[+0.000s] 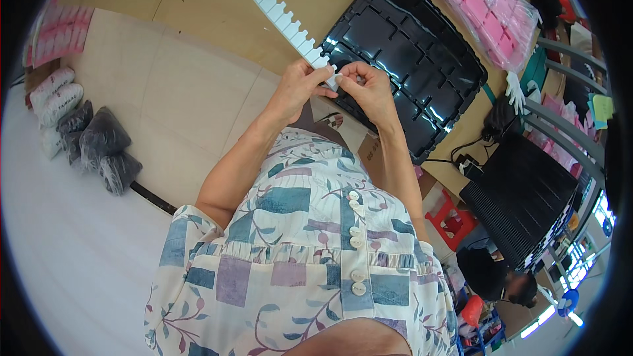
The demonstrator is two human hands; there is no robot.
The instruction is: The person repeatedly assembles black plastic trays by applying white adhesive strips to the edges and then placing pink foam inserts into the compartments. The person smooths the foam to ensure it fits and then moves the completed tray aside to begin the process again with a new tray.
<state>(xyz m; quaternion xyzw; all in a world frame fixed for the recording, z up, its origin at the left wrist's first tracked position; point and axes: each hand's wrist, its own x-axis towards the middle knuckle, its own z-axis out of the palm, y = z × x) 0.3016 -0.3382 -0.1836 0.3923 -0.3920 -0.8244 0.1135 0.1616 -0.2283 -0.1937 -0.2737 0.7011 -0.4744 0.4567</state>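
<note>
A long white strip [283, 23] with a row of notches along one edge runs from the top of the view down to my hands. My left hand [304, 87] is closed round its near end, thumb on top. Beside it, my right hand [369, 92] pinches the very tip of the strip between thumb and forefinger; whether a small piece also sits between those fingers cannot be made out. Just right of the strip, a glossy black plastic tray [409, 53] with moulded compartments lies on the tan table [198, 0], partly behind my right hand.
Pink trays [484, 10] in clear plastic lie at the upper right, near a white glove [515, 92] by grey metal rails. A black ribbed stack [521, 198] and a red stool [452, 221] stand to the right. Filled bags [102, 135] sit left; another person [491, 273] is lower right.
</note>
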